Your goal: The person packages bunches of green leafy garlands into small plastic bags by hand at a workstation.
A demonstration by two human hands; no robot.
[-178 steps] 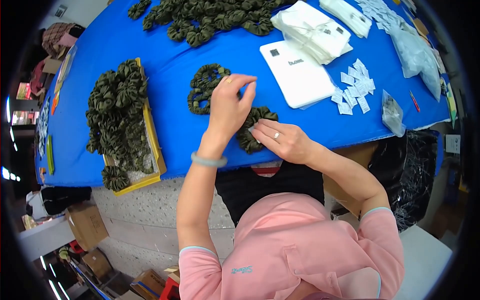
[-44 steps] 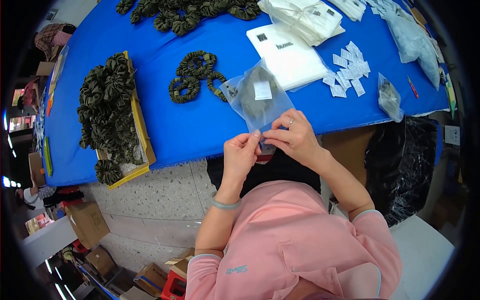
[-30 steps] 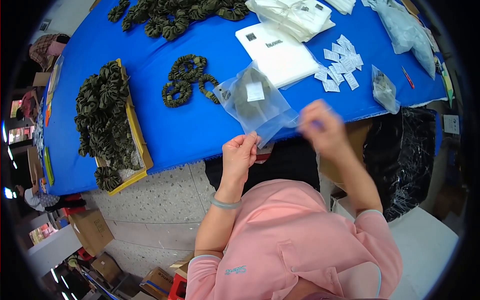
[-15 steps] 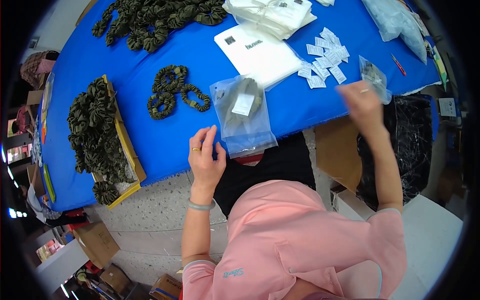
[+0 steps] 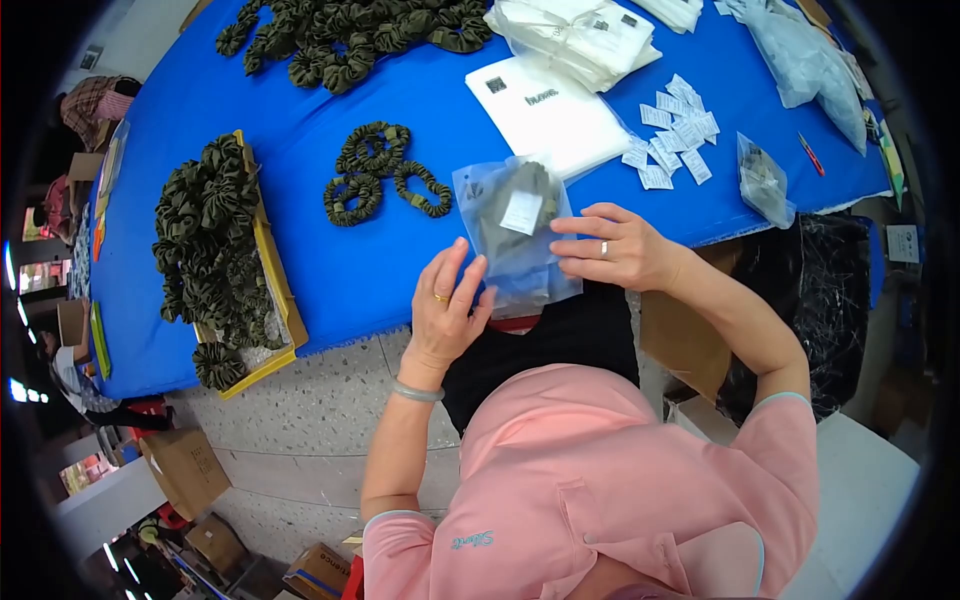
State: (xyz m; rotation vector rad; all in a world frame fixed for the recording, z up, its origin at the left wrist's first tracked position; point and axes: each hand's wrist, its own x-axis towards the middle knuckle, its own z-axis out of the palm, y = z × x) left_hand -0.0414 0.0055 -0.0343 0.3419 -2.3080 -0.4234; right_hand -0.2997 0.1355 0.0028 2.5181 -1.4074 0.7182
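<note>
A frosted plastic bag (image 5: 482, 215) lies at the near edge of the blue table, its lower end over my lap. Inside it are dark green scrunchies and a white printed label (image 5: 521, 212). My left hand (image 5: 448, 305) is beside the bag's lower left edge, its fingers apart and holding nothing. On the bag's right side rest the outstretched fingers of my right hand (image 5: 625, 250). To the left of the bag, three loose green scrunchies (image 5: 372, 150) lie on the cloth.
A yellow-edged box (image 5: 272, 260) heaped with scrunchies stands at left, with a scrunchie pile (image 5: 345, 40) behind. Stacked white bags (image 5: 545, 115), scattered paper labels (image 5: 680, 130), another filled bag (image 5: 762, 180) and a red pen (image 5: 811, 155) lie farther right.
My right hand has moved left from near the filled bag at right to the right side of the bag before me. My left hand stays by the bag's left edge.
</note>
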